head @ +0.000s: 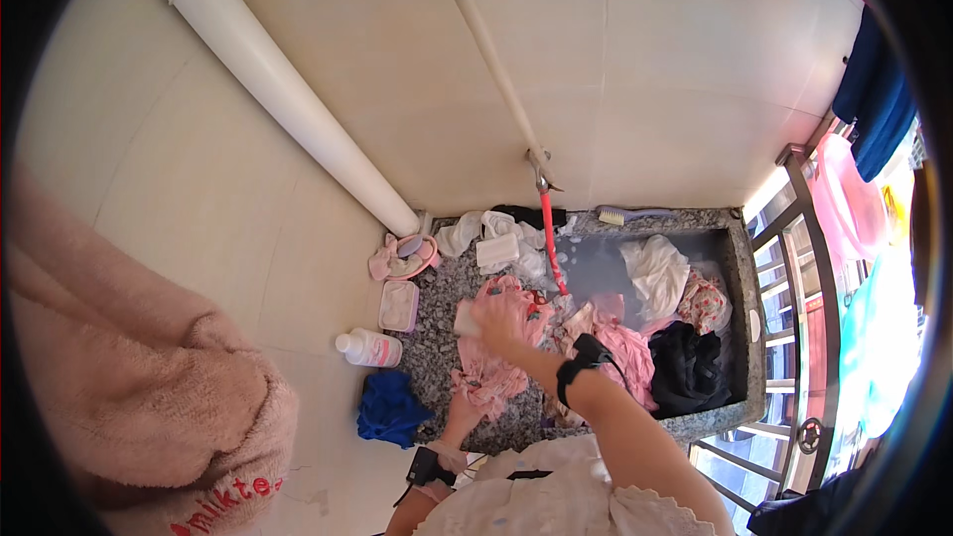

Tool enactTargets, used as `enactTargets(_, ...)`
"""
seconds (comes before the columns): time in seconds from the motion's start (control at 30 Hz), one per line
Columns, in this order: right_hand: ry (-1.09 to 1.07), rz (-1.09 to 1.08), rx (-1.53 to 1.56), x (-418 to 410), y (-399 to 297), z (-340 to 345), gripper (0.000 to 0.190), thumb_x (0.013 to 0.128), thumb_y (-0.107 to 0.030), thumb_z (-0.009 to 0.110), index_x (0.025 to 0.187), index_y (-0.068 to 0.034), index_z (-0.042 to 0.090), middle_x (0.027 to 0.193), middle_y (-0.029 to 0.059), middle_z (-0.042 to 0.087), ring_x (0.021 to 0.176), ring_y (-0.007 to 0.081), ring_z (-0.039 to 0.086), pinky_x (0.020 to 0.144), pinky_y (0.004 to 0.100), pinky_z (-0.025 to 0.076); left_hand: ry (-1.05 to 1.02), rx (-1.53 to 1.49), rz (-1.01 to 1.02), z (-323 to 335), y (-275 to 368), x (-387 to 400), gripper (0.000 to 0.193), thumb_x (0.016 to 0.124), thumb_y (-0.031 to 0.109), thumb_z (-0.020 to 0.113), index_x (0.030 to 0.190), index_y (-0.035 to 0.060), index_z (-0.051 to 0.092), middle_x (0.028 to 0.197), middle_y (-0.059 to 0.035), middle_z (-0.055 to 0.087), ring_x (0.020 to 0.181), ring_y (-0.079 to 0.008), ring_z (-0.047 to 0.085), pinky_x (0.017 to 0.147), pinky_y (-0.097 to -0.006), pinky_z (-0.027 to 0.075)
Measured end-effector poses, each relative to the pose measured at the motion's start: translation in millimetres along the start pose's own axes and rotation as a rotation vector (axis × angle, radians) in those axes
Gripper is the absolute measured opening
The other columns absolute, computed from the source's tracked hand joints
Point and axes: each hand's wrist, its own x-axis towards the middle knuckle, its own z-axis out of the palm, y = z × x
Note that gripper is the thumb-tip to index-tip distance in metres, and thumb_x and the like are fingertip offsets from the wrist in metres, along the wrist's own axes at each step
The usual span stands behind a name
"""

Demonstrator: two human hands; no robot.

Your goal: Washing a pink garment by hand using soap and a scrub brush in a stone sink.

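Observation:
A pink garment (pixel 499 380) with red and green prints lies spread on the speckled stone slab (pixel 438 305) beside a basin. My right hand (pixel 493 324), blurred, is on the garment and holds a white bar (pixel 467 318) that looks like soap. At the garment's lower edge, my left hand (pixel 464 414) grips the cloth; its fingers are partly hidden by the fabric. More pink cloth (pixel 622 346) hangs over the basin's near side into cloudy water (pixel 595 268). From the tap (pixel 541 171), a red hose (pixel 549 238) runs down towards the garment.
The stone basin (pixel 753 380) also holds white cloth (pixel 659 275), floral cloth (pixel 703 301) and black cloth (pixel 689 372). Around the slab are a white bottle (pixel 376 348), a lilac tub (pixel 399 307), blue cloth (pixel 391 408), a white rectangular object (pixel 497 251) and a scrub brush (pixel 633 214).

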Motion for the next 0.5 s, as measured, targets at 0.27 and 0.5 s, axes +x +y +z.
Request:
enactTargets(0.27,0.175,-0.16,0.262,-81,-8,-12,0.077,0.07,-0.049,0.069,0.128,-0.004,0.046,0.116,0.0204,0.052,0.108,0.0361,0.05,0.089,0.0473,0.04,0.068,0.033,0.127,9,-23,5,0.078,0.069,0.021,0.08,0.128,-0.0039,0.036,0.112,-0.0177,0.056,0.102,-0.0327,0.06,0.086,-0.0389,0.048)
enactTargets(0.5,-0.023,0.421,-0.017,-16,73,-45,0.078,0.07,-0.054,0.067,0.126,-0.004,0.046,0.111,0.0173,0.055,0.097,0.0301,0.052,0.081,0.0457,0.041,-0.227,0.01,-0.034,3,3,17,0.079,0.066,0.017,0.083,0.124,-0.0052,0.034,0.109,-0.0173,0.054,0.103,-0.0287,0.058,0.087,-0.0374,0.048)
